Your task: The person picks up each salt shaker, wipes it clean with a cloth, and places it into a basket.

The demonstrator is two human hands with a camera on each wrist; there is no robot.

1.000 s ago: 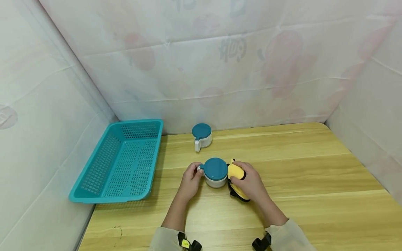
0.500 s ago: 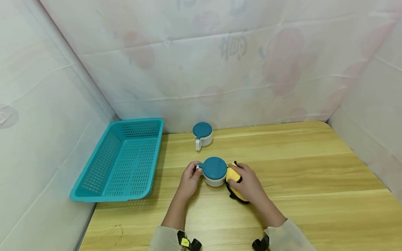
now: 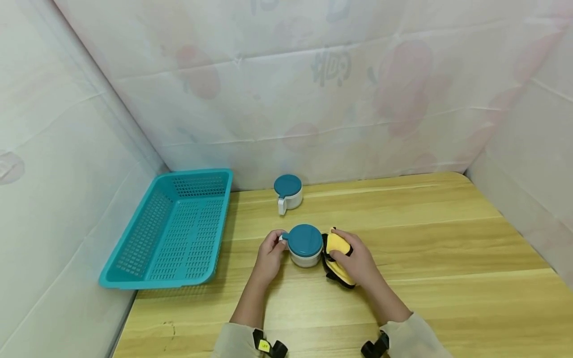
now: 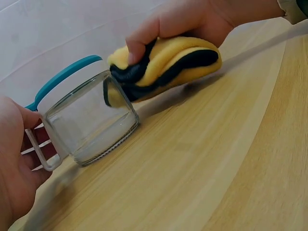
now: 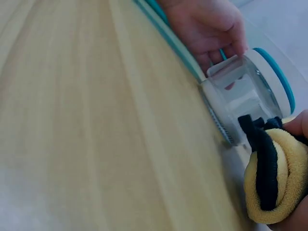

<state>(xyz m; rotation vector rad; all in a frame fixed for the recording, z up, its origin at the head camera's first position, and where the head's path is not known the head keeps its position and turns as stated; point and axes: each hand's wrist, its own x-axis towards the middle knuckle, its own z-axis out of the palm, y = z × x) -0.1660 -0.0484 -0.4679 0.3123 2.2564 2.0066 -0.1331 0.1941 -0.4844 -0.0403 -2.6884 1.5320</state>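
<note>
A clear glass seasoning jar [image 4: 91,122] with a white collar, side handle and teal lid [image 3: 305,240] stands upright on the table. My left hand [image 3: 269,258] grips its handle from the left, fingers wrapped through it in the left wrist view. Some white stuff shows low inside the glass. In my right hand [image 3: 355,258] is a folded yellow cloth [image 4: 168,67] with black edging, gripped between thumb and fingers. The cloth lies right against the jar's right side; in the right wrist view the same cloth [image 5: 272,173] overlaps the glass.
Behind stands a second jar [image 3: 293,200] with a teal lid, its handle toward the front left. A teal perforated basket [image 3: 219,238] sits at the table's left side. White printed sheeting [image 3: 268,99] walls the wooden table [image 3: 447,238] at back and sides.
The right hand with the cloth has shifted slightly back and forth along the jar's right side. The left hand and the jar have barely moved.
</note>
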